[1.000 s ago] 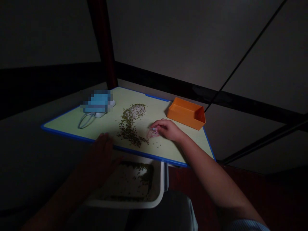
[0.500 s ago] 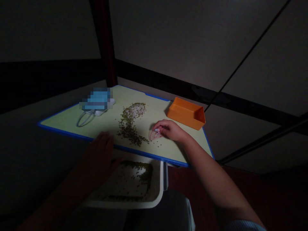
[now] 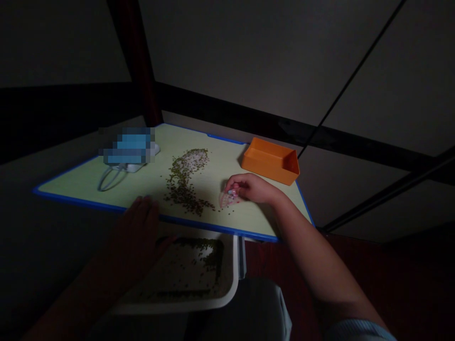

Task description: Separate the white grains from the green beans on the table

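My right hand [image 3: 254, 187] is closed on a clear pinkish protractor [image 3: 224, 199], its fingers pinching the top part. The protractor stands on the pale board [image 3: 249, 218], its flat face toward the loose seeds, with a few dark grains beside it. To its left, a curved heap of small seeds or beans spreads out, whitish and green at the back [image 3: 190, 162] and dark at the front [image 3: 185, 199]. My left hand [image 3: 137, 227] rests in shadow at the board's front edge, fingers stretched out, holding nothing I can see.
An orange open box [image 3: 270, 163] stands at the board's back right. On the left lies a blurred-out blue device [image 3: 130, 147] with a looped cable [image 3: 110, 179]. Below the board's front edge, a white-rimmed tray [image 3: 232, 284] holds green and dark grains.
The view has turned slightly, so the board, box and seeds appear a little further left. My right hand keeps hold of the protractor, and my left hand stays at the board's edge.
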A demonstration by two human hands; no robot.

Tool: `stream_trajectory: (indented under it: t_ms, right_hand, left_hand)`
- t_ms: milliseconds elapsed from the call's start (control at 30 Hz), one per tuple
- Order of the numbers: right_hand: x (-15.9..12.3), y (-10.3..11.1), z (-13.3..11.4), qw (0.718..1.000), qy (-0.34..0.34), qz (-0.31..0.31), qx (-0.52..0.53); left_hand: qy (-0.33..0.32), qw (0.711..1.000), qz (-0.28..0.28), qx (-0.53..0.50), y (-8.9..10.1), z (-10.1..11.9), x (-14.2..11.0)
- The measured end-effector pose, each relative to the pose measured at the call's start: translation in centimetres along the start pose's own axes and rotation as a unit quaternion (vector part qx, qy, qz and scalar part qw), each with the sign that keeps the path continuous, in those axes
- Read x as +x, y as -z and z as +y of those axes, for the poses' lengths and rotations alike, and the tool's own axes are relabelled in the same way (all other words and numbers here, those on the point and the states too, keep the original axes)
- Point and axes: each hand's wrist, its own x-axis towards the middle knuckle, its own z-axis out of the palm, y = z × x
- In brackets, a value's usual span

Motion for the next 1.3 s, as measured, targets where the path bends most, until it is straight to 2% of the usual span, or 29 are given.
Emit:
stream_trajectory:
  t_ms: [167,300,533,767,933,1100,1300]
  right_hand:
    - [-0.3,0.3,-0.8,0.998,-0.030,0.007,-0.046]
    - [-0.4,0.5,-1.0,0.997,-0.039,-0.010,-0.068]
    - [-0.6,0.6,-0.7,0.995,-0.087,-0.047,-0.026]
    - [-0.7,0.6,-1.2,0.990,-0.096,-0.084,-0.060]
    - [-0.5,0.2,-1.1,0.986,-0.088,-0.134,-0.039]
    - [-0.5,0.0,-0.9,0.986,-0.072,-0.147,-0.026]
    - [-0.6,0.0,-1.4,0.981,-0.095,-0.170,-0.006]
  left_hand:
    - [-0.008,1.000,0.007,0.003,0.0,0.0,0.0]
    - [-0.014,1.000,0.016,0.012,0.0,0.0,0.1]
    - [0.002,1.000,0.010,-0.010,-0.5,0.0,-0.3]
    - [-0.002,1.000,0.003,0.001,-0.5,0.4,-0.3]
    - [-0.004,1.000,0.016,0.011,-0.3,0.5,-0.1]
    - [-0.020,0.999,0.010,0.031,-0.2,0.7,0.1]
    - [-0.005,0.999,0.005,0.039,-0.5,0.5,0.2]
